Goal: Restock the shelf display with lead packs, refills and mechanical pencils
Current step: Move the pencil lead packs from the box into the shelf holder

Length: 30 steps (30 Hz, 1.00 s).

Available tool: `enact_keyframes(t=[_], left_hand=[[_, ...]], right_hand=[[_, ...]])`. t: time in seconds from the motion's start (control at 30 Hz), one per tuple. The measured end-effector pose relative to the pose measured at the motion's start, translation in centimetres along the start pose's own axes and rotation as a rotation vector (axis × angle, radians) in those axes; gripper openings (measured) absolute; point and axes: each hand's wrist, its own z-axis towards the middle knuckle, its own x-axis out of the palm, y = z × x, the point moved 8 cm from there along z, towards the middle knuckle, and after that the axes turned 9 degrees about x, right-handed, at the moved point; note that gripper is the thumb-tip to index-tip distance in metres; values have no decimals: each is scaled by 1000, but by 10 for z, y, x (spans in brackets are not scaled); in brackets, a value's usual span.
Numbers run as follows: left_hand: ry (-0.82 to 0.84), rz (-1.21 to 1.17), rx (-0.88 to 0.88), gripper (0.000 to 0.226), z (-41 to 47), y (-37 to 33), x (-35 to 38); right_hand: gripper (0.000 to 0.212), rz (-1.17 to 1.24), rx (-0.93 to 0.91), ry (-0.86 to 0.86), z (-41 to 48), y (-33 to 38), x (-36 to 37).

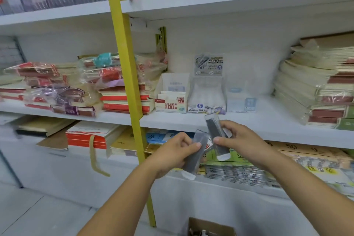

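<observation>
Lead packs sit one in each hand, held out in front of the middle shelf [268, 120]. The left hand [175, 154] has its fingers curled round the left pack [194, 159], with the thumb pressed on the flat face near the upper end. That clear case slants down past the heel of the hand, and its white cap pokes out below the grip.

The right hand [244, 142] pinches the right pack [213, 126] with the thumb on the front and the fingers wrapped behind. Much of that case sticks up above the grip, leaning a little to the left, and its white cap shows below the thumb. The two packs lie close together between the hands, the right one higher. Whether they touch, I cannot tell.

Above and beyond the right hand's grip, three display boxes stand side by side on the shelf. They are a white box [170, 104] marked HB 0.5, a clear box [207, 94] just beyond the tip of the right pack, and a pale blue box [242, 101]. Well below both hands, the corner of a cardboard carton [212, 226] shows. A yellow upright [124, 59] rises to the left of the left hand.
</observation>
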Motion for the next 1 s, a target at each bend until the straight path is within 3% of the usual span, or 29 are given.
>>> enact_keyframes(t=[0.1,0.17,0.3,0.4,0.57,0.73,0.87,1.0], left_hand=[[168,-199,-49,23,9,-6,9],[176,-246,-43,18,14,-4,9],[47,-390,14,20,22,12,1],[-2,-354,108,22,25,9,-6],[-100,-198,256,25,23,-6,-19],[-170,-310,333,27,23,-19,-22],[-255,-200,321,15,23,-16,-30],[-325,-242,335,15,24,-17,-42]], right_hand=[[38,31,-32,56,15,12,4],[42,39,-47,63,22,17,7],[39,90,-56,77,29,10,14],[39,134,-62,54,27,0,15],[41,-179,-132,-35,21,3,21],[38,-274,-96,-12,17,10,28],[53,-135,-74,-36,13,13,22],[36,66,-9,-103,23,19,16]])
